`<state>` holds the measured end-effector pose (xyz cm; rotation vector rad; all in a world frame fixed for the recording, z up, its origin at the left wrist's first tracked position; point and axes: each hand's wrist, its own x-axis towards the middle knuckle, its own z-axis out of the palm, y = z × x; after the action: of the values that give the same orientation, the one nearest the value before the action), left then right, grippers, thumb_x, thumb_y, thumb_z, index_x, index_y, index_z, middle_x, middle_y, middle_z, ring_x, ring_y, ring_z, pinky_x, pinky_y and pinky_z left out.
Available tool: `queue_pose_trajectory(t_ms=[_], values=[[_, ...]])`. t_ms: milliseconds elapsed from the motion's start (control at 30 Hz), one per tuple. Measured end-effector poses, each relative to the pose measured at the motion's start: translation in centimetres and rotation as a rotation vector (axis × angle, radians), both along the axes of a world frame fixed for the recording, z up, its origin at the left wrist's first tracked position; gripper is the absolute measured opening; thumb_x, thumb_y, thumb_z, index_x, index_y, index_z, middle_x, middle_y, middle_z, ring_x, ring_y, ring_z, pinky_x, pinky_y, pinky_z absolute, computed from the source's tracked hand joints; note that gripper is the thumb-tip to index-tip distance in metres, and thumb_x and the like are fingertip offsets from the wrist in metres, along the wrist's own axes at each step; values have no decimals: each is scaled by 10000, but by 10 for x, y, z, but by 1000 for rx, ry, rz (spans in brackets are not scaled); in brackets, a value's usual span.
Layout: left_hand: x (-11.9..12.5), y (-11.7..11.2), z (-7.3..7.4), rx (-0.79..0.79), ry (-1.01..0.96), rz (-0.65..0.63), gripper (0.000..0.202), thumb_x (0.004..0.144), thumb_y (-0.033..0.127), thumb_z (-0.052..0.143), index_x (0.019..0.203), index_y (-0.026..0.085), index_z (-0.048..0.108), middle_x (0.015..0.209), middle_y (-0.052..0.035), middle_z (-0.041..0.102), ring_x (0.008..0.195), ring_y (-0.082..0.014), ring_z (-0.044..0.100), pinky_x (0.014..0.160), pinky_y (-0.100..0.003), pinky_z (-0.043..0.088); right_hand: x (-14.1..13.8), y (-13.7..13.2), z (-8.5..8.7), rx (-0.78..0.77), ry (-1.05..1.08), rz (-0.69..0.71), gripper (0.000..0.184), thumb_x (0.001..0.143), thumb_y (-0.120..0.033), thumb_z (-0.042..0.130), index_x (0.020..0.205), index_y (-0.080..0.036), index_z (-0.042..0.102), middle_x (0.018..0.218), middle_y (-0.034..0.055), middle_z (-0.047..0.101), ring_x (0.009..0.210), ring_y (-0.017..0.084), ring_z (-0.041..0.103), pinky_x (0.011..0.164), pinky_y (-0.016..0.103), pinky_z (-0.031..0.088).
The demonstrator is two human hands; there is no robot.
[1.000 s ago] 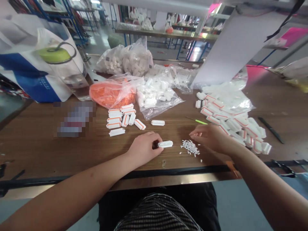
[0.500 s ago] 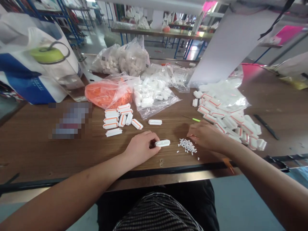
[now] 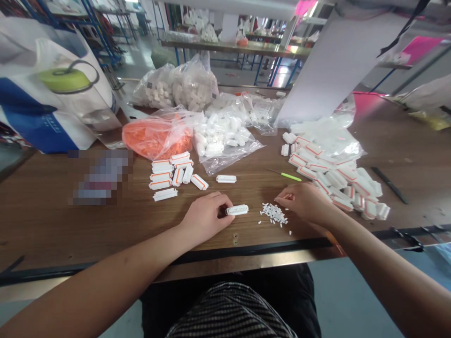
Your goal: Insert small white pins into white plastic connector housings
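Observation:
My left hand (image 3: 206,216) grips one end of a small white plastic block (image 3: 237,210), which lies on the brown table (image 3: 52,225) near its front edge. Just right of the block sits a little heap of tiny white pins (image 3: 273,213). My right hand (image 3: 305,201) hovers at the right of that heap with its fingertips pinched together; what they pinch is too small to make out.
Several white blocks with orange strips (image 3: 172,173) lie left of centre, one lone block (image 3: 226,179) beside them. A larger pile (image 3: 338,176) spreads at right. Bags of orange (image 3: 155,136) and white parts (image 3: 221,136) sit behind. A green-tipped tool (image 3: 287,175) and a black tool (image 3: 389,185) lie nearby.
My right hand has shifted slightly over the pin heap, fingertips drawn together. The left hand and its block have stayed put.

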<state>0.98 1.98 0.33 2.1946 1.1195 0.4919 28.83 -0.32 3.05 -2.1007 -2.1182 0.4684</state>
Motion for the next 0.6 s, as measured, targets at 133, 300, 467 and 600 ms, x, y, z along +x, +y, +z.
queue_pose_trajectory(t_ms=[133,300,467,600], values=[[0,-1,1,-2,2,1,53,780,221,676,823,211,648,688,42,527,616,-127,493,644,-270,391,0,1,-4,-7,7,-63,209,774,-330,608,701,-222,771,640,18,737,593,175,651,540,263,409],[1,0,2,-1,7,8,57,776,208,681,826,209,653,688,43,532,610,-122,494,640,-268,393,-6,1,-2,8,-26,-86,178,748,-285,607,666,-222,752,615,16,718,561,159,621,530,257,372],[1,0,2,11,10,-7,60,778,221,679,827,211,648,708,33,557,628,-129,513,644,-274,404,-12,-3,-8,46,36,-118,188,731,-283,584,619,-207,715,578,16,704,550,162,623,513,258,376],[0,-1,1,5,1,-9,80,772,224,688,839,210,646,747,24,576,622,-125,515,638,-279,407,-7,-2,-16,37,134,-142,190,730,-309,581,656,-208,724,573,6,697,551,166,623,531,264,416]])
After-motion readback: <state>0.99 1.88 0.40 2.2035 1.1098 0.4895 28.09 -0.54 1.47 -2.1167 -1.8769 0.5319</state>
